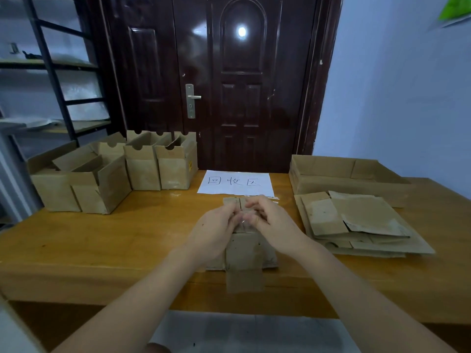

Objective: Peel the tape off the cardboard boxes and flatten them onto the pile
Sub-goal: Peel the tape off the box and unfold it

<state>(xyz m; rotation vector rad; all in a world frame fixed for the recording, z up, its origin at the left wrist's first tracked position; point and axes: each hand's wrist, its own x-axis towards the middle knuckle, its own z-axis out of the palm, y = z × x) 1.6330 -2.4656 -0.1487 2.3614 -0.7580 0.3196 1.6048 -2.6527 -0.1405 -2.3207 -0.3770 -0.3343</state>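
Observation:
A small brown cardboard box [243, 253] lies on the wooden table [122, 238] right in front of me, a flap hanging over the near edge. My left hand [216, 225] and my right hand [270, 220] meet on its top, fingers curled. Between their fingertips they pinch a clear strip of tape [242, 222] on the box's seam. A pile of flattened cardboard [356, 220] lies to the right. Several open boxes [112, 169] stand at the back left.
A white paper sheet with handwritten characters [235, 183] lies behind the box. An open shallow carton [339, 174] stands behind the pile. A dark door [229, 80] is behind the table, a metal shelf [53, 72] at left.

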